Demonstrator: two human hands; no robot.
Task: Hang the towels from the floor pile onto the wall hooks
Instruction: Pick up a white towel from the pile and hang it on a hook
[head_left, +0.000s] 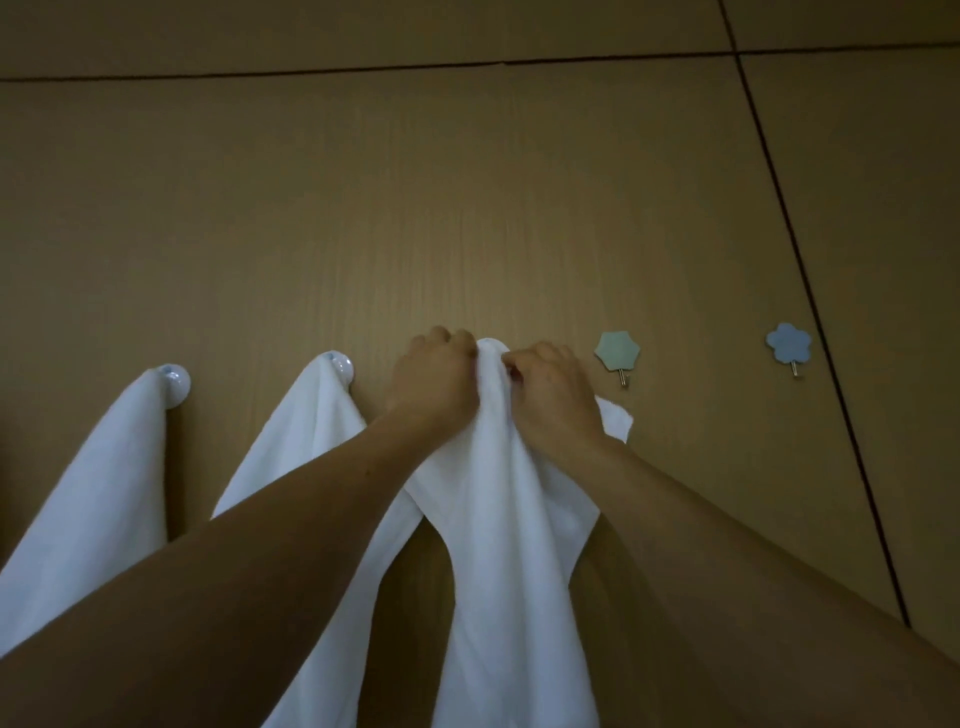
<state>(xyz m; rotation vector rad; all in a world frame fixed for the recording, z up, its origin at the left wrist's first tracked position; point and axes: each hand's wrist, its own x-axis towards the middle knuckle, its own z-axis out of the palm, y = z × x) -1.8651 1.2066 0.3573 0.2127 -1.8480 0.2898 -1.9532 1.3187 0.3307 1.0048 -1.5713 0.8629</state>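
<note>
Both hands — left hand and right hand — pinch the third towel closed over its round wall hook; next, I judge, release gently — checking it stays caught.

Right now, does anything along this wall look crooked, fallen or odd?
Nothing stands out. Two towels hang from round hooks. Both hands bunch a third towel at the next hook. The two flower-shaped hooks are bare.
</note>
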